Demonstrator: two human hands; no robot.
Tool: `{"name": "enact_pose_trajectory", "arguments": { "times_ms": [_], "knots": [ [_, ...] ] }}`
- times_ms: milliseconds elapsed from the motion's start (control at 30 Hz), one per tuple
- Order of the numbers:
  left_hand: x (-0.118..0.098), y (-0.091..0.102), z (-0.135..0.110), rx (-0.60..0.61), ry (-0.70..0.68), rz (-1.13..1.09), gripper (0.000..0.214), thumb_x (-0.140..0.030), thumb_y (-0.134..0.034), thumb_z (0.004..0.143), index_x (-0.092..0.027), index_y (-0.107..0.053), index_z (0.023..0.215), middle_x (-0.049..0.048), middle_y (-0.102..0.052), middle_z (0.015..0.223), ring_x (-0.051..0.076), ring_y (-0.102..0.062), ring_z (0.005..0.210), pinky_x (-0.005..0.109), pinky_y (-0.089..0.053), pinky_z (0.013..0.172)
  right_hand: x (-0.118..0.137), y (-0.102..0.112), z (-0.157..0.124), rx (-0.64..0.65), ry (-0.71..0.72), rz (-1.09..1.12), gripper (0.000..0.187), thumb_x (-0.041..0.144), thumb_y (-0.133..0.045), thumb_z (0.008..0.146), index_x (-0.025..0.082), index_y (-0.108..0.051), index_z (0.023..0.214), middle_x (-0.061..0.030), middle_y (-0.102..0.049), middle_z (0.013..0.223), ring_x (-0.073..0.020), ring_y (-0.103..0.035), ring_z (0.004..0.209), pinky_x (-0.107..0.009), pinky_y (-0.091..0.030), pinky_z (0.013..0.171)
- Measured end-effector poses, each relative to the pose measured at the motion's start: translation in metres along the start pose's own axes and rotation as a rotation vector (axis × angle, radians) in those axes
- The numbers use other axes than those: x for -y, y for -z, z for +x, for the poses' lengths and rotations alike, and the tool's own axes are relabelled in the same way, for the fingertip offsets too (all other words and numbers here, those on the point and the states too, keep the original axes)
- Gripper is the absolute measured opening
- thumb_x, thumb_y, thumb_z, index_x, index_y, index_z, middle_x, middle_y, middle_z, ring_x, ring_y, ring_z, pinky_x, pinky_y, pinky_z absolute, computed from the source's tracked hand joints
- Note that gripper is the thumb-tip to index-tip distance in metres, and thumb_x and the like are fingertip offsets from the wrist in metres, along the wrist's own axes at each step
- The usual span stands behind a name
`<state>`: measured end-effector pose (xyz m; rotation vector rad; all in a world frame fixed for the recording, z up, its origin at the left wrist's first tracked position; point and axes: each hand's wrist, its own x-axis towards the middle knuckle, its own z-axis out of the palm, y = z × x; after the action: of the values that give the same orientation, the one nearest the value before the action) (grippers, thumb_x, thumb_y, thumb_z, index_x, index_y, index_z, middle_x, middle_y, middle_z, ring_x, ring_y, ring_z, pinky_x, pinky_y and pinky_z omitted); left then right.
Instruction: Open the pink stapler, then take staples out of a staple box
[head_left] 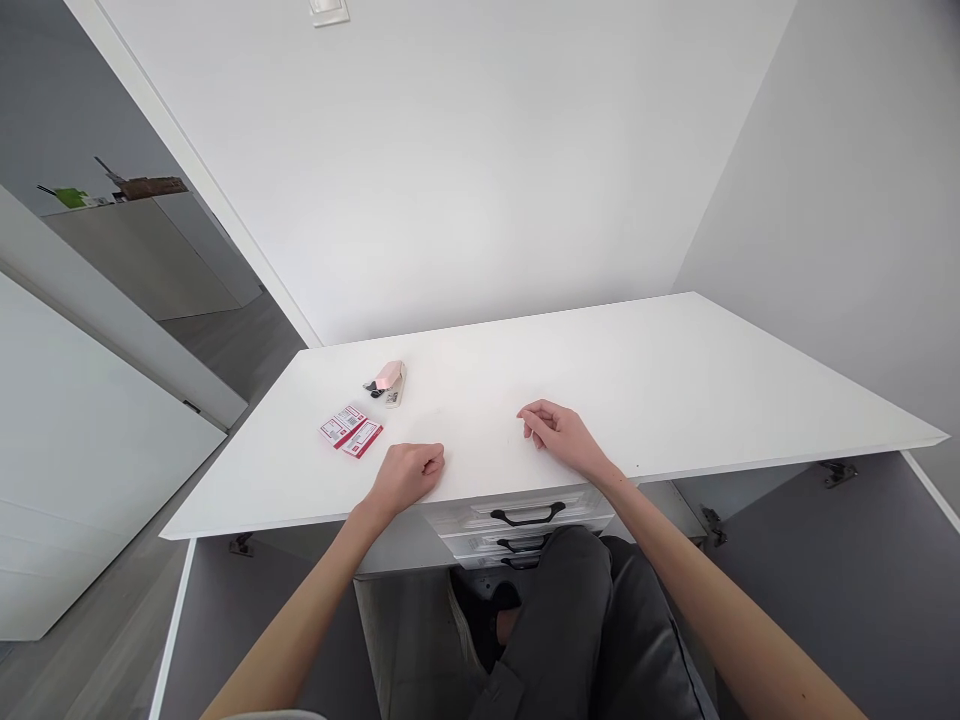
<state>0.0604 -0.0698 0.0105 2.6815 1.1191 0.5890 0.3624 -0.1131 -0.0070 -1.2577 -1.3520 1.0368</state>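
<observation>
My left hand rests as a closed fist near the front edge of the white tabletop; nothing shows in it. My right hand lies further right on the top, its fingers curled in, with no object visible in them. Left of my left hand lie two red-and-white printed packets, side by side and slightly overlapping. Just behind them sits a small pink object against a cream-coloured piece, with a small black item beside it; their exact kind is too small to tell.
Below the top are drawers with black handles. Cabinet doors stand open at left and right. My legs are under the front edge. A wall rises behind; a doorway is at left.
</observation>
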Motion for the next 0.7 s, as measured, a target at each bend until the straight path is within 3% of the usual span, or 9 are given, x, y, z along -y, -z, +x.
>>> {"name": "enact_pose_trajectory", "arguments": {
  "times_ms": [167,333,500,700],
  "knots": [
    [-0.011,-0.009,0.015,0.013,0.122,-0.271,0.032,-0.015,-0.046,0.080,-0.022,-0.017,0.068,-0.0058,-0.019,0.062,0.013,-0.016,0.064,0.030,-0.018,0.058,-0.001,-0.001,0.001,-0.006,0.001,-0.001,0.034,0.056,-0.058,0.097,0.023,-0.068,0.099,-0.0006,-0.067,0.080,-0.0150,-0.055,0.063,-0.032,-0.047,0.069],
    [-0.016,-0.007,0.014,-0.037,0.287,-0.450,0.034,-0.023,-0.050,0.080,-0.022,-0.019,0.067,-0.0054,-0.020,0.064,0.012,-0.017,0.063,0.029,-0.018,0.059,-0.003,-0.001,0.003,0.000,0.004,-0.010,0.036,0.058,-0.059,0.097,0.023,-0.068,0.099,-0.0005,-0.068,0.080,-0.0148,-0.056,0.063,-0.032,-0.048,0.069],
    [-0.015,-0.002,0.012,-0.102,0.432,-0.538,0.035,-0.028,-0.052,0.080,-0.023,-0.019,0.067,-0.0047,-0.019,0.067,0.012,-0.017,0.064,0.029,-0.016,0.059,-0.003,-0.001,0.003,-0.006,-0.004,-0.019,0.040,0.063,-0.058,0.096,0.024,-0.069,0.099,-0.0017,-0.069,0.080,-0.0157,-0.057,0.063,-0.033,-0.050,0.069],
    [-0.013,-0.003,0.012,-0.136,0.488,-0.578,0.034,-0.026,-0.052,0.076,-0.023,-0.019,0.067,-0.0047,-0.019,0.067,0.012,-0.017,0.064,0.029,-0.015,0.059,-0.002,-0.002,0.002,-0.015,-0.014,-0.037,0.043,0.066,-0.058,0.095,0.024,-0.069,0.099,-0.0026,-0.069,0.081,-0.0164,-0.057,0.064,-0.034,-0.051,0.069]
  ]
}}
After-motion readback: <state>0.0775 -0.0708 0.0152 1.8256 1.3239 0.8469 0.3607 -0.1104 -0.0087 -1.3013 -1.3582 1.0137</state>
